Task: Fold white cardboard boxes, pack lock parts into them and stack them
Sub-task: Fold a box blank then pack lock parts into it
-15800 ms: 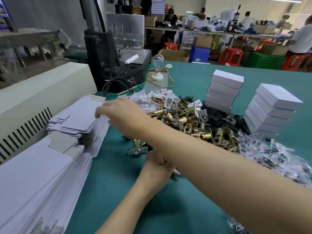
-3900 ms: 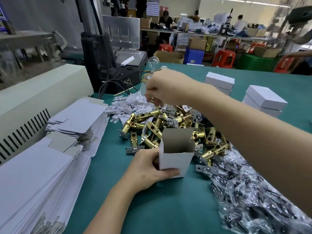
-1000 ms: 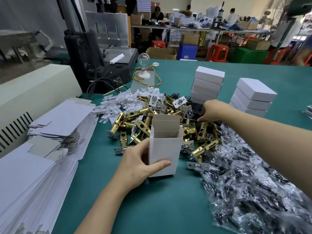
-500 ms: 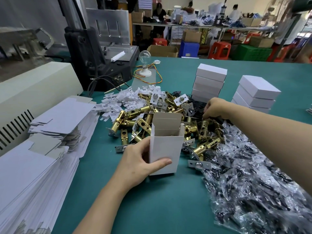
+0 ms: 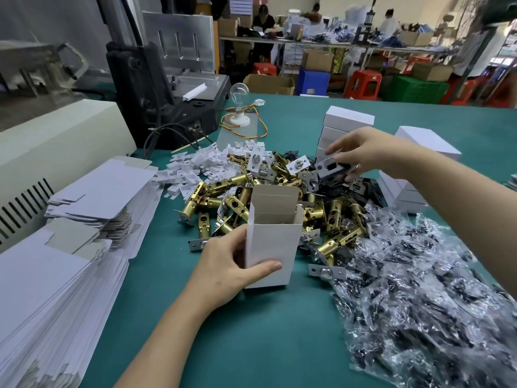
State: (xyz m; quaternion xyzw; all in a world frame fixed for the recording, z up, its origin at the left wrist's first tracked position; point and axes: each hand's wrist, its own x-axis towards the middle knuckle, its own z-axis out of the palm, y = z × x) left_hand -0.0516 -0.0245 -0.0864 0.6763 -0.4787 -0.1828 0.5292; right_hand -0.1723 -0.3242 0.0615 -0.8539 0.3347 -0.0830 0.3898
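Observation:
My left hand [image 5: 223,268] grips an upright white cardboard box [image 5: 272,242] standing on the green table, its top flap open. My right hand [image 5: 361,152] is raised over the heap and pinches a dark metal strike plate [image 5: 331,169]. Below lies a heap of brass latch bolts [image 5: 235,197] and black plates [image 5: 355,189]. Small white card pieces [image 5: 195,166] lie behind the heap. Two stacks of closed white boxes [image 5: 342,127] [image 5: 419,152] stand at the back right.
Flat white box blanks [image 5: 92,197] are piled at the left, beside a cream machine [image 5: 56,135]. Clear bags of dark screws [image 5: 428,289] cover the table at the right. A black press [image 5: 156,79] and a light bulb [image 5: 239,107] stand behind.
My right hand has lifted out of the black plates with a dark strike plate pinched in its fingers. My left hand keeps holding the upright box.

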